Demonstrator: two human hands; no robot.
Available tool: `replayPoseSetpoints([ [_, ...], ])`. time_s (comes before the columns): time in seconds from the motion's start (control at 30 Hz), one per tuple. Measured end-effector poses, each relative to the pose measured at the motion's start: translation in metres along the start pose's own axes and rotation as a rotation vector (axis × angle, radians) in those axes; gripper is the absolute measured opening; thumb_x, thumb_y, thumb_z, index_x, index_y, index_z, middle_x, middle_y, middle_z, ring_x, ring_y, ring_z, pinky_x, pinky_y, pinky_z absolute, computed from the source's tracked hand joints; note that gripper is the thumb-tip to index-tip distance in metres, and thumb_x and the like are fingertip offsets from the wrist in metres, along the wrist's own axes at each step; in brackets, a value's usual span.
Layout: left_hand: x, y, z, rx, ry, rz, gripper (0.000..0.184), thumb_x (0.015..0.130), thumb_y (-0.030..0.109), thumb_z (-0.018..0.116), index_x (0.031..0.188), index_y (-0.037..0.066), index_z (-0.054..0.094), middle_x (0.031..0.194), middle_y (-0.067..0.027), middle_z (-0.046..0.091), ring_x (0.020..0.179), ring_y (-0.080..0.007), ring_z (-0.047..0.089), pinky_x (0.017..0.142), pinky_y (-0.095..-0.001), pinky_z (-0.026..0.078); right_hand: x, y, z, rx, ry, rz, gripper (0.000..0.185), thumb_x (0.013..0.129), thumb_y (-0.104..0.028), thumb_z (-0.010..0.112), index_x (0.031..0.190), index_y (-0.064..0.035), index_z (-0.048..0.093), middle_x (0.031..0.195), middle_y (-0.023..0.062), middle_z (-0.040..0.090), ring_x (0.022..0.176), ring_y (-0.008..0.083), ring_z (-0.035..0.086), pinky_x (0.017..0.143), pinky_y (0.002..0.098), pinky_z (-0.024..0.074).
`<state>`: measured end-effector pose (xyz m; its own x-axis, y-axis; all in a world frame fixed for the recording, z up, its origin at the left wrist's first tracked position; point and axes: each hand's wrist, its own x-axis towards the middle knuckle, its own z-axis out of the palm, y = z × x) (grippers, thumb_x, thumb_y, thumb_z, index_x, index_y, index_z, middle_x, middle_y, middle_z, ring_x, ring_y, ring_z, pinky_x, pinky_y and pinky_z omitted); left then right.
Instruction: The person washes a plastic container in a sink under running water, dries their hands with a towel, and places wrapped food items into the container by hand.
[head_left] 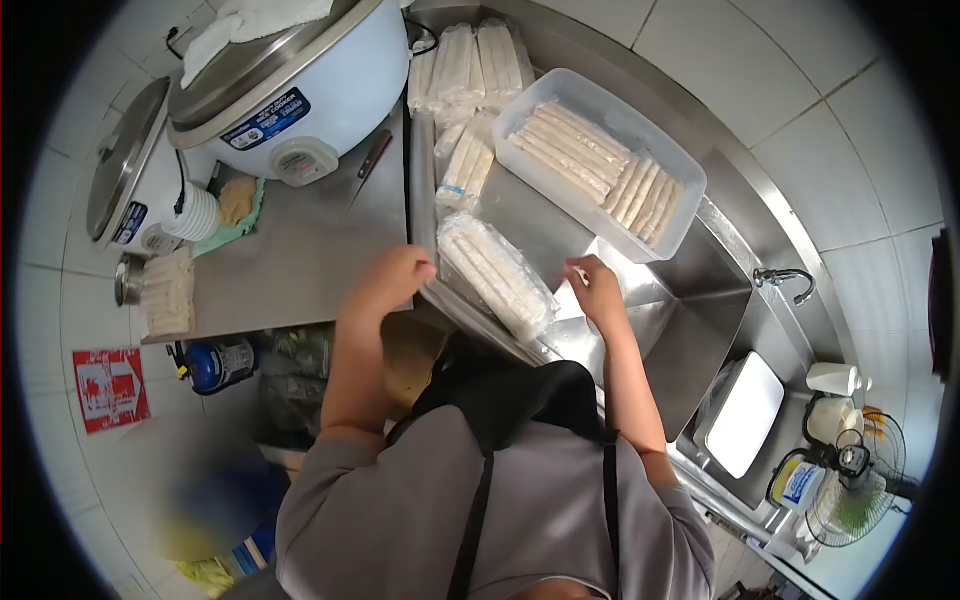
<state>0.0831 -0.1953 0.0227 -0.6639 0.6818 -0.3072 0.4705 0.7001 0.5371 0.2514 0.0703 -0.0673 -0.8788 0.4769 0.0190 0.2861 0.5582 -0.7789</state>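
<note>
A clear plastic pack of long whitish sticks (pixel 497 275) lies slanted on the steel surface, between my two hands. My left hand (pixel 405 270) is at the left of the pack, its fingers curled closed above the counter edge. Over the sink side, my right hand (pixel 594 287) has its fingers bent together, a little right of the pack. Neither hand visibly touches the pack, and whatever the fingers may hold is hidden. Beyond them stands a translucent plastic tub (pixel 678 228) with rows of similar sticks (pixel 575 145) inside.
More packs of sticks (pixel 465 65) lie at the back. On the left counter (pixel 310 235) are a large rice cooker (pixel 340 95), a knife (pixel 373 157), stacked cups (pixel 195 215) and another pack (pixel 167 290). A faucet (pixel 785 280), white tray (pixel 745 415) and fan (pixel 855 480) stand right.
</note>
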Motion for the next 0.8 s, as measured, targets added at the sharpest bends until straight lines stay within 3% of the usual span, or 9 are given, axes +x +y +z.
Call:
replayPoseSetpoints([
  [0.2,0.016,-0.039,-0.030,0.000,-0.045,0.019,0.028,0.079,0.024,0.059,0.098,0.004,0.059,0.088,-0.0152,0.062,0.081,-0.0284,0.060,0.071,-0.0348,0.045,0.029,-0.052,0.043,-0.078,-0.311,0.149,0.053,0.075,-0.041,0.064,0.102,0.0037,0.057,0.100,0.0222,0.055,0.092,0.0360,0.054,0.078,0.0396,0.0429],
  [0.33,0.018,-0.051,-0.033,-0.083,-0.027,0.023,0.035,0.079,0.025,0.060,0.106,0.003,0.056,0.092,-0.0157,0.062,0.085,-0.0264,0.060,0.073,-0.0340,0.046,0.037,-0.055,0.058,-0.176,-0.323,0.138,0.059,0.073,-0.045,0.065,0.105,0.0040,0.056,0.105,0.0242,0.052,0.098,0.0371,0.051,0.082,0.0406,0.0421],
  [0.43,0.011,-0.065,-0.026,-0.075,0.048,0.070,0.035,0.078,0.026,0.060,0.104,0.002,0.056,0.090,-0.0158,0.062,0.083,-0.0313,0.059,0.071,-0.0381,0.045,0.054,-0.052,0.058,-0.177,-0.215,0.091,0.055,0.074,-0.041,0.065,0.104,0.0041,0.057,0.101,0.0232,0.054,0.094,0.0362,0.053,0.080,0.0401,0.0428],
  [0.63,-0.019,-0.073,-0.026,-0.058,0.046,-0.008,0.039,0.077,0.025,0.061,0.107,0.001,0.055,0.092,-0.0160,0.061,0.086,-0.0314,0.057,0.075,-0.0375,0.045,0.089,-0.068,0.055,-0.013,-0.194,0.022,0.040,0.078,-0.032,0.060,0.094,0.0041,0.061,0.087,0.0199,0.059,0.082,0.0361,0.057,0.074,0.0394,0.0439],
  [0.8,-0.062,-0.086,-0.018,-0.079,0.182,-0.069,0.040,0.078,0.026,0.060,0.108,0.000,0.054,0.095,-0.0171,0.061,0.090,-0.0287,0.059,0.078,-0.0349,0.045,0.124,-0.079,0.075,-0.190,-0.204,-0.055,0.037,0.080,-0.032,0.057,0.095,0.0012,0.062,0.093,0.0212,0.060,0.088,0.0359,0.057,0.077,0.0403,0.0434],
])
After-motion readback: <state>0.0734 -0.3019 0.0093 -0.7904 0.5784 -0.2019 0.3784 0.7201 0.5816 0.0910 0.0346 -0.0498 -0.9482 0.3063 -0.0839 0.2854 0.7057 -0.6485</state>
